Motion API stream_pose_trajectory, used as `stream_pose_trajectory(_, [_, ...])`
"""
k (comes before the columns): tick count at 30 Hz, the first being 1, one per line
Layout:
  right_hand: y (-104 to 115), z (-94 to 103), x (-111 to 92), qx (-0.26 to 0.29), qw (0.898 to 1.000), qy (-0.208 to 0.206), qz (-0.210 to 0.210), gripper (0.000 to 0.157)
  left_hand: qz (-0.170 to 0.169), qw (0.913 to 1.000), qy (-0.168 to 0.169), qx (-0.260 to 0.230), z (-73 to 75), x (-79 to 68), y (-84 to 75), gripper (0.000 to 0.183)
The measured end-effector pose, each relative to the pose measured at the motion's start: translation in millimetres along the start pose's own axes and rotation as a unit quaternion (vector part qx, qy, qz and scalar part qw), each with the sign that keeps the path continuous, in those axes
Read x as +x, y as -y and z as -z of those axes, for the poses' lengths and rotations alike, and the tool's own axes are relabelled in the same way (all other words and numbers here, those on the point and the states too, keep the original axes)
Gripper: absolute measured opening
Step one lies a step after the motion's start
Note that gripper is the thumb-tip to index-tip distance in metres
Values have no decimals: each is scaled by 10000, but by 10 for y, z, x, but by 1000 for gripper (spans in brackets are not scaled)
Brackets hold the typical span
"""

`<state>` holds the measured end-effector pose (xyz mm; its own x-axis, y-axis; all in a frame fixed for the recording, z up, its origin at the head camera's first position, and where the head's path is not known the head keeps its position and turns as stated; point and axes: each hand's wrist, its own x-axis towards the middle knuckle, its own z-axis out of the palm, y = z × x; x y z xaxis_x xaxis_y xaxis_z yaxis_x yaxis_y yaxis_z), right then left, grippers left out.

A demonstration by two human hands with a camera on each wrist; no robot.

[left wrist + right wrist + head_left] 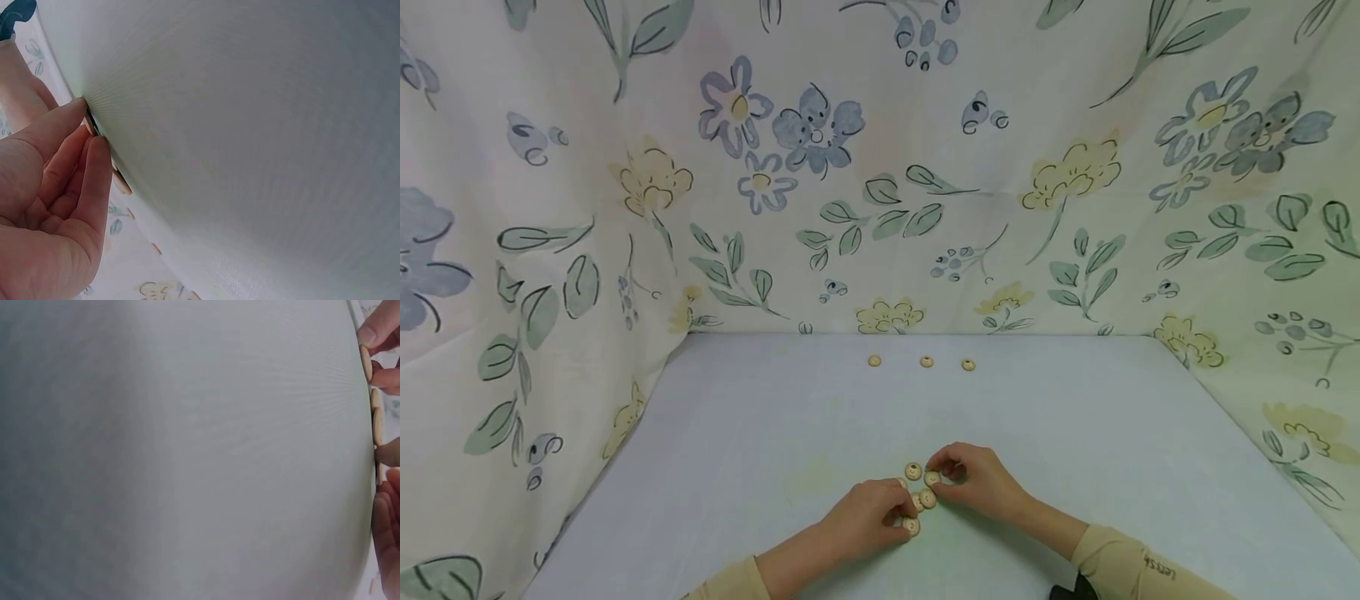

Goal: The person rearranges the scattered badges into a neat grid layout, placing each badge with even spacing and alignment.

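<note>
Several small round wooden discs with dark marks lie in a cluster near the front of the table. My left hand (867, 518) pinches the nearest disc (911, 527) between thumb and finger, flat at the tabletop; its edge also shows between the fingertips in the right wrist view (366, 362). My right hand (983, 482) has thumb and fingers at opposite edges of another disc (932, 478). Between the hands, one disc (928, 498) overlaps a second disc (917, 502). Farther back sits a single disc (913, 471). One more is mostly hidden behind my left hand.
Along the table's far edge, three more discs stand apart in a row: a left one (874, 361), a middle one (927, 362) and a right one (968, 365). A flowered cloth (887, 250) hangs behind and beside the pale table (737, 417).
</note>
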<state>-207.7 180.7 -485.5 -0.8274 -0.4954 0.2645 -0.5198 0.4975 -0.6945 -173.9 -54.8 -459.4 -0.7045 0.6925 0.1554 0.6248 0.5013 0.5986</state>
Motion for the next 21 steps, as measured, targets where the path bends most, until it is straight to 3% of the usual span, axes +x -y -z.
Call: stream_pose_trajectory(21, [20,-4,2,32,10000,-28,-27,17,-4,10000,21,-7,-7,-12,1,9])
